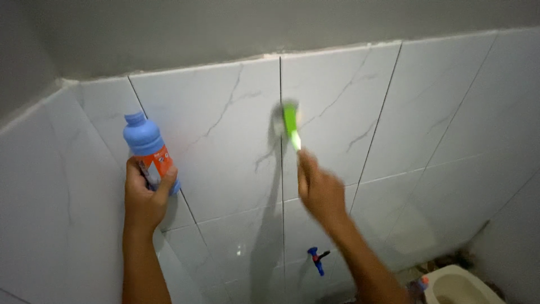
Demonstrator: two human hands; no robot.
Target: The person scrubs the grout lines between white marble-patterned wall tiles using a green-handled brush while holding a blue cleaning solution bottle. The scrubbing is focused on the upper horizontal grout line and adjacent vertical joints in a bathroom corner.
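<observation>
Two hands are up against the tiled wall (225,163): the left hand (145,194) is wrapped tight around one blue bottle (148,147) held upright near the corner, and the right hand (319,188) is closed on the handle of one green brush (291,125), blurred, its head pressed on a vertical grout line. Low on the wall sits one blue tap (316,259), with one toilet (458,285) at bottom right.

Left hand (143,194): lower left of the frame, wrapped round the bottle (149,149), which stands upright above it, before the tiled wall (225,169).
Right hand (319,188): centre of the frame, well right of the bottle, gripping the brush (291,128) above it.
Brush: upper centre, its head against the wall.
Tap (317,259): bottom centre, on the wall, below the right hand.
Toilet bowl (458,286): bottom right corner, right of the tap.
</observation>
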